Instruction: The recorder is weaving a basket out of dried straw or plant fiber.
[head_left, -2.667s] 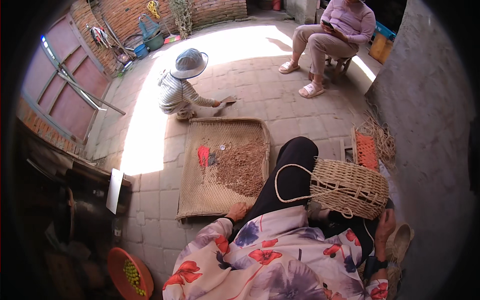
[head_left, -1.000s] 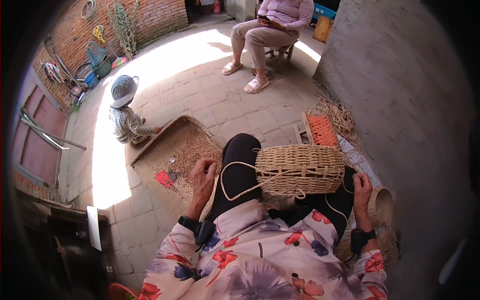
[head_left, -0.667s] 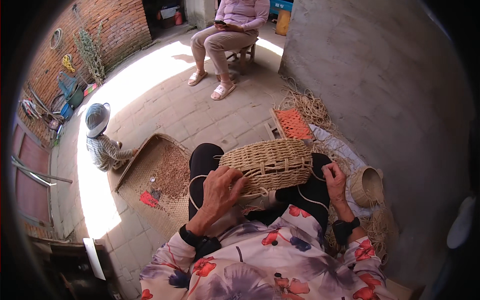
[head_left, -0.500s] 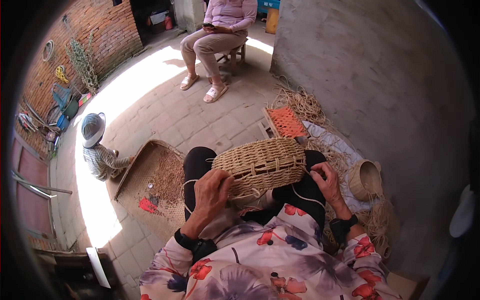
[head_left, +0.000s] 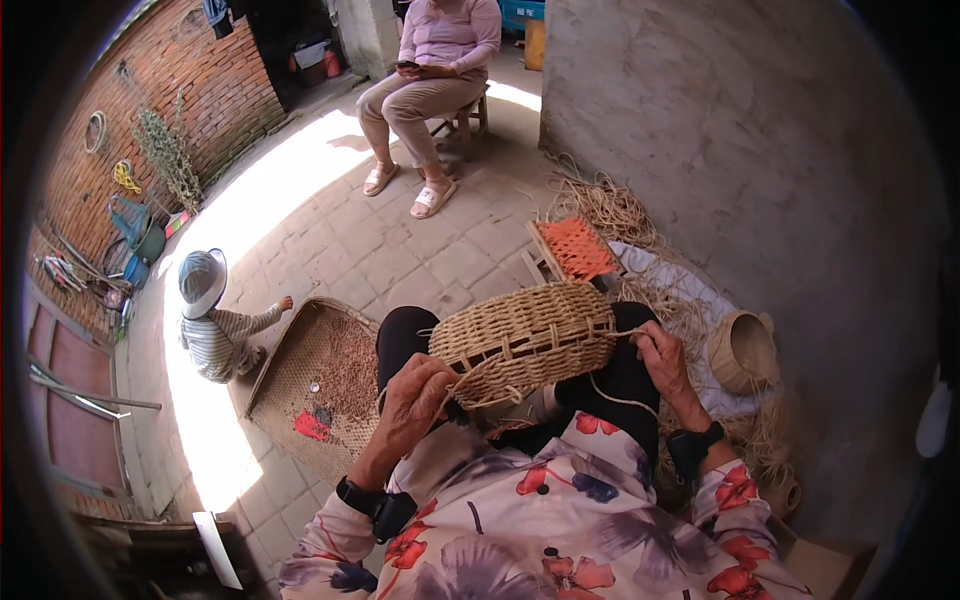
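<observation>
A half-woven straw basket [head_left: 528, 340] lies on its side across my lap. My left hand [head_left: 415, 405] grips its near left rim, fingers curled over the weave and a loose fibre loop. My right hand [head_left: 662, 355] pinches a thin straw cord [head_left: 612, 395] at the basket's right end; the cord hangs down in a loop over my dark trousers. Both wrists wear dark bands.
A small person in a sun hat [head_left: 212, 320] crouches by a flat woven tray [head_left: 300, 385] of brown bits on the paving. A seated person [head_left: 425, 95] is at the back. An orange-seated stool [head_left: 575, 248], loose straw, a small finished basket [head_left: 740, 350] and a grey wall lie to my right.
My view has swung toward the wall. My left hand came up from the tray side and closed on the basket's rim; my right hand moved up to the basket's right end with the cord.
</observation>
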